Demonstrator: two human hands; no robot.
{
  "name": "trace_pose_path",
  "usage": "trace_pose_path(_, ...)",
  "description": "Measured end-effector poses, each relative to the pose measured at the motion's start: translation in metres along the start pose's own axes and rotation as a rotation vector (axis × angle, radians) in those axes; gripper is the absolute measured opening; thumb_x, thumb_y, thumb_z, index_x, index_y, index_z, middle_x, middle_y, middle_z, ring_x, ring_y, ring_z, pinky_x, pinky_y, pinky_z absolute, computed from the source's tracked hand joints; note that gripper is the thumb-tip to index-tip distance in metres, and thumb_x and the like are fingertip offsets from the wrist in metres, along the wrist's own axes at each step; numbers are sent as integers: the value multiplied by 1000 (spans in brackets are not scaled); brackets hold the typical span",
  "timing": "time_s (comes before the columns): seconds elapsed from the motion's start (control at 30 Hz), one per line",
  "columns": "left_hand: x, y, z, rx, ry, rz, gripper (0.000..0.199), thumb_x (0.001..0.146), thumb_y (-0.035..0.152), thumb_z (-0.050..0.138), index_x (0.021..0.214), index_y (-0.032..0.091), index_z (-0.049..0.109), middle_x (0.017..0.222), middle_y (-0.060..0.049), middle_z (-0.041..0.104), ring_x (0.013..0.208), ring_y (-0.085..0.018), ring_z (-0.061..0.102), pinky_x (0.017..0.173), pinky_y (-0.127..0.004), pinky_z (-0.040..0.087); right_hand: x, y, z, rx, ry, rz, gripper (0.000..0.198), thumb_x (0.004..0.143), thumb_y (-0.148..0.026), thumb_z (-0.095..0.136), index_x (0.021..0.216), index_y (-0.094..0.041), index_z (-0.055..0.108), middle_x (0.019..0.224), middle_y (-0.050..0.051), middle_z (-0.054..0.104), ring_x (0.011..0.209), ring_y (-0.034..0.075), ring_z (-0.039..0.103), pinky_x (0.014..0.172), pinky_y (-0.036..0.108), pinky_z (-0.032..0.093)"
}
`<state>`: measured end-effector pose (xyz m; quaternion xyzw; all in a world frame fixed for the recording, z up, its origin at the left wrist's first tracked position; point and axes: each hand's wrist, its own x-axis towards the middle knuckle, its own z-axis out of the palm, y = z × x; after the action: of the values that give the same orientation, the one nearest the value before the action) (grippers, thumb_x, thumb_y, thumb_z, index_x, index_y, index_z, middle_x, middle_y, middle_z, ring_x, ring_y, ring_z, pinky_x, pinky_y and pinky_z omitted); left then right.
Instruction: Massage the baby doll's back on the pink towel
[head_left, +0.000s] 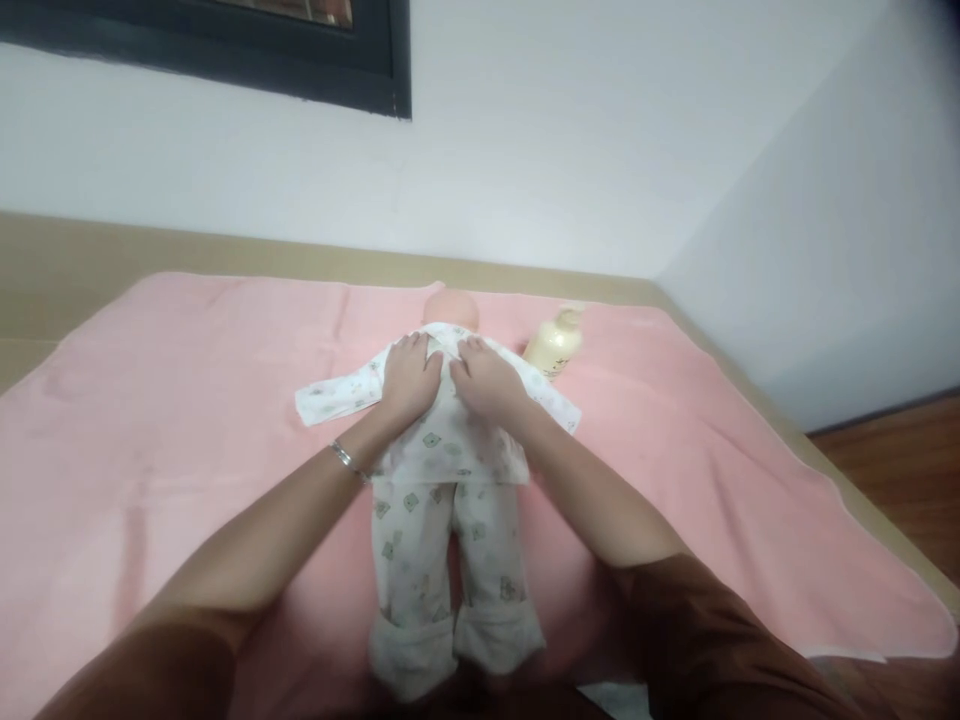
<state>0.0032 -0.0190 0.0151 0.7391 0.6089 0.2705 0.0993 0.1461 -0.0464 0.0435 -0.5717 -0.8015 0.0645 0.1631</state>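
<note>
A baby doll (450,440) in white printed pyjamas lies stretched out in front of me, its head (450,308) pointing away. Its sleeves spread out to both sides, and no face shows. My left hand (411,380) rests flat on the left of the upper body, fingers towards the shoulder. On the other side my right hand (489,378) lies the same way, its thumb close to the left one. Both hands press on the pyjama top and hold nothing. Folded-up cuffs (501,637) cover the doll's feet.
A pale yellow pump bottle (553,343) leans or lies tilted right of the doll's head. Under everything is a pink blanket (240,400) on a beige surface (97,245). White walls (562,150) rise behind and at the right; a dark-framed window (337,60) is at upper left.
</note>
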Motion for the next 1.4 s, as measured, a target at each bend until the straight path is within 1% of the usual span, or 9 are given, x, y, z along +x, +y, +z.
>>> trace_pose_path(0.13,-3,-2,3,-77,8,-40,52,96,30,33,134,6,57,148,-19,54,142,-30,45,124,-47,30,12,11,-6,31,4,107,46,102,-33,35,125,-2,59,138,24,59,135,33,49,118,48,37)
trace_pose_path(0.27,-6,-4,2,-165,60,-54,52,95,31,35,135,7,59,145,-16,58,138,-29,50,123,-46,34,6,9,-18,113,-6,78,48,99,-33,38,132,-3,56,146,25,53,144,36,42,118,52,38)
trace_pose_path(0.43,-7,-5,3,-191,90,-37,50,94,31,36,131,10,62,139,-15,62,133,-29,53,120,-48,38,-2,0,-16,157,202,17,60,97,-26,35,153,-3,36,165,20,31,159,32,15,129,55,18)
trace_pose_path(0.63,-6,-7,6,-172,100,-29,50,95,31,34,131,10,61,139,-16,62,133,-29,53,121,-48,38,-2,-7,13,116,92,-90,55,98,-25,35,145,3,49,158,25,41,154,32,30,129,50,21)
trace_pose_path(0.73,-7,-6,5,-166,87,-40,51,95,30,34,132,8,61,142,-16,60,136,-29,50,123,-47,35,-4,-6,5,161,126,-88,56,97,-25,38,147,-1,48,160,21,40,155,29,29,130,49,21)
trace_pose_path(0.83,-8,-5,5,-184,94,-35,47,94,30,35,128,13,63,139,-14,63,135,-28,52,123,-48,35,-5,-4,-3,204,203,-61,59,97,-26,37,152,-4,42,164,17,35,157,28,24,130,52,21)
trace_pose_path(1.03,-7,-7,6,-186,104,-40,48,94,30,36,130,13,61,141,-13,61,136,-29,51,122,-49,36,-3,-3,15,175,169,-66,58,95,-24,38,146,1,48,160,22,40,155,31,29,129,54,22)
trace_pose_path(1.23,-7,-5,4,-185,98,-26,45,94,30,37,125,14,64,134,-14,65,130,-29,56,119,-48,40,-10,-7,2,240,290,-78,63,94,-22,35,155,-7,37,166,14,32,159,25,19,131,52,18)
trace_pose_path(1.4,-7,-5,4,-177,101,-28,45,94,29,37,126,11,63,133,-16,65,129,-29,56,117,-46,41,-4,-3,12,202,174,-104,61,94,-24,38,152,-5,42,162,17,38,157,28,26,130,53,21)
